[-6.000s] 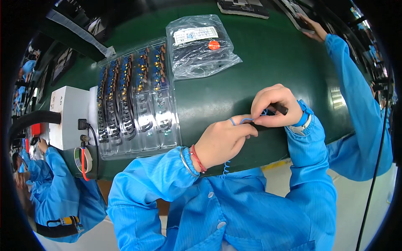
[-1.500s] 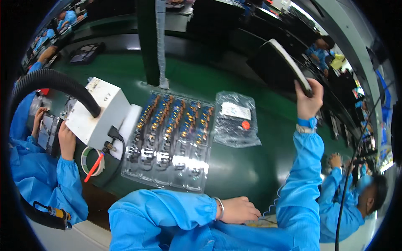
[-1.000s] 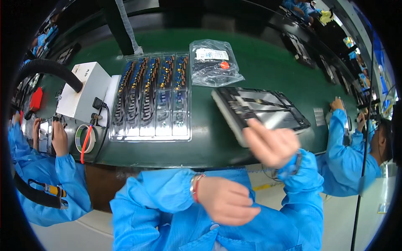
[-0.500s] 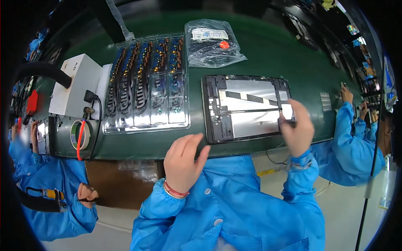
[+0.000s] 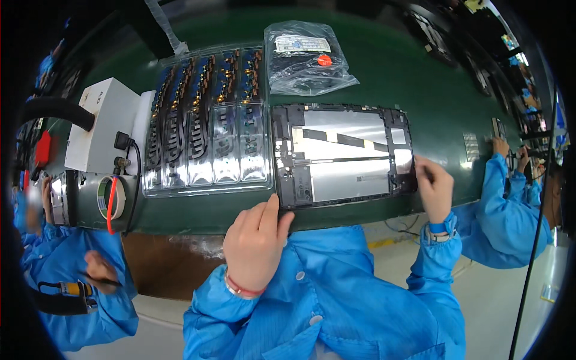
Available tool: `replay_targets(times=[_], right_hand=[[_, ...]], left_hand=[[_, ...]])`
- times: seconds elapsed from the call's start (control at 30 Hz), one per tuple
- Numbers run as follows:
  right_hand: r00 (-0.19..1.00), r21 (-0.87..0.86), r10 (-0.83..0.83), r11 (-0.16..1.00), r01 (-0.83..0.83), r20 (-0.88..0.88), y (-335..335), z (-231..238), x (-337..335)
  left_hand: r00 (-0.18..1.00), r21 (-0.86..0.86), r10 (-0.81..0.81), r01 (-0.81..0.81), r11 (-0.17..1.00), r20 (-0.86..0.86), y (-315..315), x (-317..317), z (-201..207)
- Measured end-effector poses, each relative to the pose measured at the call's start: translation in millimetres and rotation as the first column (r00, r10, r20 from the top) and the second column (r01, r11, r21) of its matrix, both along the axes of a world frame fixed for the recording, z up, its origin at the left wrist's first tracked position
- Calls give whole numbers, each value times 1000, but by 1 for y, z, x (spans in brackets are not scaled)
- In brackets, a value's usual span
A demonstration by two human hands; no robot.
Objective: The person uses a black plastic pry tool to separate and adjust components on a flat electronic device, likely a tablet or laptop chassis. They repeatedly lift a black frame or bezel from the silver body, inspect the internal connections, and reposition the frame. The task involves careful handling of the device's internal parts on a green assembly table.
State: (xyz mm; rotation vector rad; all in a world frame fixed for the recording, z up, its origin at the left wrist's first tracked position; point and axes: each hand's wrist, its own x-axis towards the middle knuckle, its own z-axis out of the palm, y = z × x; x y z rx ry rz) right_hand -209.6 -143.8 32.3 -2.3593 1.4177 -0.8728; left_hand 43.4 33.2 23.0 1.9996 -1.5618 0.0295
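1. Since half a second ago, the left hand [image 5: 257, 240] has shifted from below the worktop's edge up to the near left corner of the tablet frame [image 5: 342, 155], and the frame sits slightly further left, closer to the tray.
2. Left hand: fingers together and extended, tips touching the frame's near left corner; it grips nothing.
3. Right hand [image 5: 433, 187]: fingers curled onto the frame's near right corner, pinching its edge.
4. Tablet frame: lies flat on the green worktop [image 5: 432, 84], open side up, black rim, silver inner plate with a black-and-yellow strip.
5. Clear plastic tray [image 5: 207, 123] of small parts lies just beside the frame on its left.
6. Clear bag [image 5: 307, 57] lies beyond the frame.
7. White box [image 5: 102, 123] stands left of the tray, tape roll [image 5: 111, 197] near it.
8. Co-workers in blue sleeves work at both sides.
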Motion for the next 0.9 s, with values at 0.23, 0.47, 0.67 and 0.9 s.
replay_targets(times=[0.23,0.47,0.67,0.9], right_hand=[[728,117,412,824,-555,548,-31,49,65],[839,555,361,632,-541,407,-94,11,167],[800,394,390,718,-574,456,-106,-10,168],[826,290,368,810,-511,427,-106,-14,165]], left_hand=[[937,0,-262,269,963,232,-64,25,61],[929,93,-158,135,987,333,-150,40,-3],[962,106,-90,64,992,259,-153,41,-13],[987,-57,-62,71,996,148,-154,39,-20]])
